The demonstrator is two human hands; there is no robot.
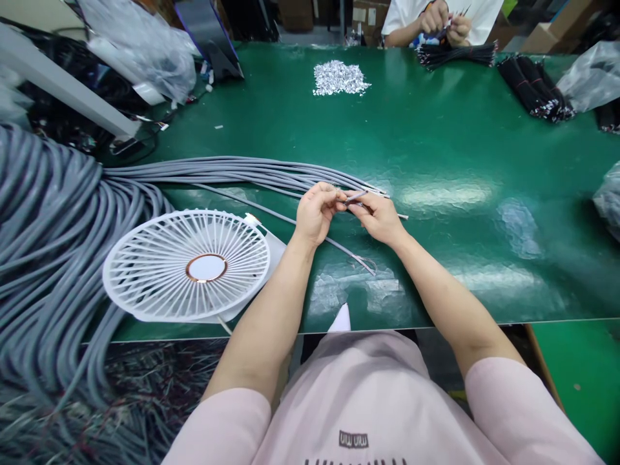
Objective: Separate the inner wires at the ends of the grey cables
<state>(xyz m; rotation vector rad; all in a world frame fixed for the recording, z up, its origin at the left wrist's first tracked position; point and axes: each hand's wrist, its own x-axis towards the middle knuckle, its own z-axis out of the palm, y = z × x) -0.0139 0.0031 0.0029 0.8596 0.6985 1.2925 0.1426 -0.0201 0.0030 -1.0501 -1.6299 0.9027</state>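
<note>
Both hands meet over the green table, pinching the end of a grey cable [357, 196]. My left hand [318, 212] is closed on it, thumb and fingertips together; the fine wires there are too small to make out. Close beside it, my right hand [376, 216] has its fingers closed on the same cable end. Behind the hands runs a bundle of grey cables [232, 169] with pale cut tips to the right. One separate cable with a frayed, looped end [364, 261] lies below my hands.
A white round fan [145, 284] lies left of my forearms, beside a large heap of grey cable coils [43, 245]. Silvery scraps [339, 77] sit at the back. Across the green table [450, 135], a person's hands work near black wire bundles [533, 87]. Plastic bags lie at the right.
</note>
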